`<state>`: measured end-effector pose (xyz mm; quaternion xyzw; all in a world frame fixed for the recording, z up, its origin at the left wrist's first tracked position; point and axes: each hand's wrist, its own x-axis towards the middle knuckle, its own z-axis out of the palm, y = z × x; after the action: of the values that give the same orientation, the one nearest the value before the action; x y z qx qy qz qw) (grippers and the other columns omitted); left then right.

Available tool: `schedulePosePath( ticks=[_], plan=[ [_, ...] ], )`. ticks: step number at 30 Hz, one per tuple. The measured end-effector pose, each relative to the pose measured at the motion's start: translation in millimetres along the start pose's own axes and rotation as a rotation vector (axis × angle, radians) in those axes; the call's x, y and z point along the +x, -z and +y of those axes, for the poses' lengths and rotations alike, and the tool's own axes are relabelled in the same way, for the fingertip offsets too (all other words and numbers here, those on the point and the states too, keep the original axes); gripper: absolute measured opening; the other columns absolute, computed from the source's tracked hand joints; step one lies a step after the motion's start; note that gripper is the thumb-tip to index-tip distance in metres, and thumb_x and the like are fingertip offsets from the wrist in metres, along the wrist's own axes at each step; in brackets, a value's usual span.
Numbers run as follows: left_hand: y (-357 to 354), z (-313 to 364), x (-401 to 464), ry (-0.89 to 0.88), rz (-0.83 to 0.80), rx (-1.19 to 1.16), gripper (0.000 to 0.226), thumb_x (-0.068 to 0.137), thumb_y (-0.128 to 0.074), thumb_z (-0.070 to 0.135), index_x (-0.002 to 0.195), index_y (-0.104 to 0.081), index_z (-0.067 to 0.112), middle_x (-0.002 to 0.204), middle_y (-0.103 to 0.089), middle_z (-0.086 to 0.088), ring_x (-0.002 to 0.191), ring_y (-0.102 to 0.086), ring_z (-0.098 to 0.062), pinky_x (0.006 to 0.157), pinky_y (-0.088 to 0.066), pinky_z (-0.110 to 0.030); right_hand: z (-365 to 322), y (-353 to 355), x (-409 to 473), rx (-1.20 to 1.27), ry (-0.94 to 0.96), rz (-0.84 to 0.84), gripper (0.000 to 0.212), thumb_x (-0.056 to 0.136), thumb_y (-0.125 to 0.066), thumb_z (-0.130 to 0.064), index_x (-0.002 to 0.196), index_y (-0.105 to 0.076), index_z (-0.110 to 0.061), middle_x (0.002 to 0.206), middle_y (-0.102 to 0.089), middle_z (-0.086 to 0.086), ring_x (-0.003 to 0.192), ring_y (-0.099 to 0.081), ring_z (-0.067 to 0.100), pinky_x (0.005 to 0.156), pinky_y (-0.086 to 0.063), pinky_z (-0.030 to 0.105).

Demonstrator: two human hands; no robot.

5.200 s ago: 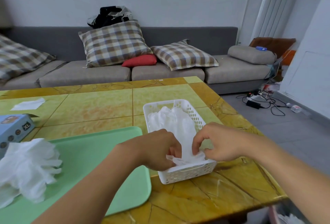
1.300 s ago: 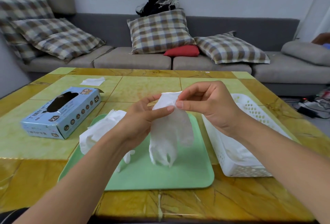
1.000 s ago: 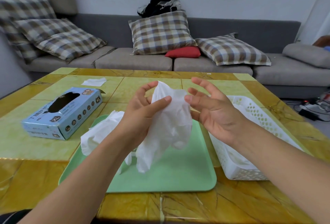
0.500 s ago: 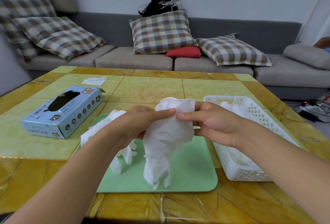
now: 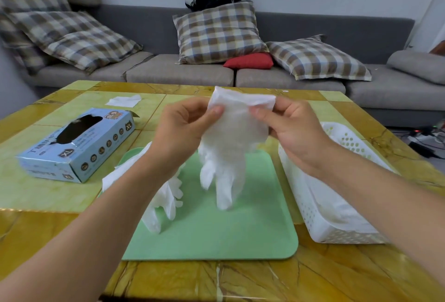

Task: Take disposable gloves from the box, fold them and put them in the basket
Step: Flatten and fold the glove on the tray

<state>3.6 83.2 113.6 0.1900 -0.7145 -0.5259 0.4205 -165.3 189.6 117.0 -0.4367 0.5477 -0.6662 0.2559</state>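
Observation:
A white disposable glove [image 5: 231, 142] hangs in the air above the green tray [image 5: 236, 234], fingers pointing down. My left hand [image 5: 185, 130] pinches the left corner of its cuff and my right hand [image 5: 291, 128] pinches the right corner, stretching the cuff flat between them. A loose heap of more white gloves [image 5: 161, 195] lies on the tray's left side, partly hidden by my left forearm. The blue glove box [image 5: 77, 142] lies on the table to the left. The white perforated basket [image 5: 337, 232] stands to the right of the tray with folded gloves inside.
The yellow and green table [image 5: 48, 195] carries a small white sheet [image 5: 124, 100] at the far left. Behind the table runs a grey sofa [image 5: 183, 73] with checked cushions. Cables lie on the floor at the right [image 5: 426, 138].
Both hands have raised the glove and drawn apart, spreading its cuff wider. Earlier I pressed a folded glove into the basket, then picked this one up from the tray.

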Motion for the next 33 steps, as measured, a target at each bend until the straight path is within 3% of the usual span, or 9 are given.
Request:
schedulePosePath(
  ticks=[5, 8, 12, 15, 18, 23, 26, 29, 33],
  plan=[
    [9.3, 3.7, -8.1, -0.422, -0.037, 0.401, 0.022, 0.085, -0.076, 0.009, 0.098, -0.075, 0.027, 0.107, -0.075, 0.013, 0.104, -0.069, -0.002, 0.098, -0.05, -0.021, -10.3, 19.2, -13.6, -0.392, 0.428, -0.118, 0.013, 0.089, -0.074, -0.003, 0.1, -0.079, -0.007, 0.1, -0.078, 0.001, 0.097, -0.073, 0.015, 0.087, -0.057, 0.028],
    [18.1, -13.1, -24.3, -0.264, -0.285, 0.623, 0.024, 0.078, -0.084, 0.015, 0.093, -0.077, 0.033, 0.096, -0.074, 0.023, 0.093, -0.067, 0.009, 0.09, -0.044, -0.005, 4.9, 23.7, -23.8, -0.583, 0.226, -0.27, 0.01, 0.088, -0.076, -0.008, 0.096, -0.081, -0.012, 0.095, -0.078, -0.008, 0.091, -0.072, 0.005, 0.086, -0.054, 0.02],
    [20.8, -45.7, -50.1, -0.071, -0.752, 0.915, 0.013, 0.082, -0.081, 0.03, 0.094, -0.078, 0.033, 0.096, -0.072, 0.024, 0.086, -0.059, 0.014, 0.086, -0.041, -0.006, 25.6, 20.3, -41.1, -1.027, 0.023, -0.772, 0.012, 0.093, -0.071, -0.023, 0.101, -0.08, -0.023, 0.097, -0.076, -0.014, 0.088, -0.069, -0.001, 0.086, -0.056, 0.026],
    [17.7, -56.8, -57.2, -0.042, -0.85, 0.952, 0.012, 0.081, -0.078, 0.031, 0.093, -0.075, 0.034, 0.098, -0.068, 0.021, 0.094, -0.058, 0.005, 0.09, -0.049, -0.025, 35.1, 8.8, -55.1, -1.244, 0.077, -1.0, 0.017, 0.092, -0.065, -0.029, 0.105, -0.076, -0.027, 0.098, -0.074, -0.013, 0.085, -0.064, 0.004, 0.079, -0.056, 0.037],
    [19.7, -48.8, -56.7, 0.019, -0.907, 0.991, 0.018, 0.079, -0.07, 0.027, 0.095, -0.073, 0.034, 0.102, -0.064, 0.022, 0.1, -0.051, 0.008, 0.095, -0.046, -0.023, 24.3, 4.8, -57.4, -1.24, -0.077, -1.098, 0.03, 0.085, -0.074, -0.048, 0.107, -0.073, -0.028, 0.1, -0.068, -0.016, 0.09, -0.062, 0.003, 0.081, -0.057, 0.032],
    [15.1, -46.4, -51.2, 0.011, -0.737, 1.009, 0.026, 0.084, -0.062, 0.051, 0.096, -0.071, 0.03, 0.099, -0.065, 0.018, 0.093, -0.056, 0.001, 0.089, -0.05, -0.031, 22.7, 3.8, -46.9, -1.05, -0.193, -0.921, 0.039, 0.082, -0.069, -0.066, 0.102, -0.076, -0.032, 0.099, -0.073, -0.017, 0.092, -0.067, 0.004, 0.085, -0.058, 0.035],
    [15.6, -55.2, -46.6, 0.025, -0.703, 1.111, 0.054, 0.079, -0.065, 0.069, 0.121, -0.06, 0.036, 0.119, -0.057, 0.018, 0.108, -0.055, -0.006, 0.094, -0.047, -0.031, 30.9, 3.1, -43.8, -1.163, -0.143, -0.84, 0.055, 0.082, -0.071, -0.064, 0.129, -0.063, -0.037, 0.126, -0.059, -0.022, 0.114, -0.055, 0.002, 0.093, -0.05, 0.027],
    [13.9, -60.7, -49.3, 0.086, -0.782, 1.18, 0.068, 0.075, -0.073, 0.067, 0.13, -0.054, 0.034, 0.124, -0.054, 0.013, 0.114, -0.054, -0.012, 0.096, -0.047, -0.034, 42.1, 1.0, -49.1, -1.291, -0.165, -0.891, 0.073, 0.079, -0.074, -0.062, 0.142, -0.048, -0.036, 0.139, -0.048, -0.016, 0.124, -0.049, 0.009, 0.101, -0.046, 0.033],
    [28.0, -49.6, -51.7, -0.02, -0.653, 1.116, 0.055, 0.082, -0.073, 0.056, 0.13, -0.057, 0.033, 0.127, -0.059, 0.013, 0.114, -0.054, -0.009, 0.097, -0.046, -0.03, 38.2, -16.3, -51.7, -1.459, -0.092, -0.849, 0.059, 0.085, -0.069, -0.057, 0.137, -0.054, -0.035, 0.133, -0.054, -0.013, 0.119, -0.056, 0.015, 0.096, -0.05, 0.038]
  ],
)
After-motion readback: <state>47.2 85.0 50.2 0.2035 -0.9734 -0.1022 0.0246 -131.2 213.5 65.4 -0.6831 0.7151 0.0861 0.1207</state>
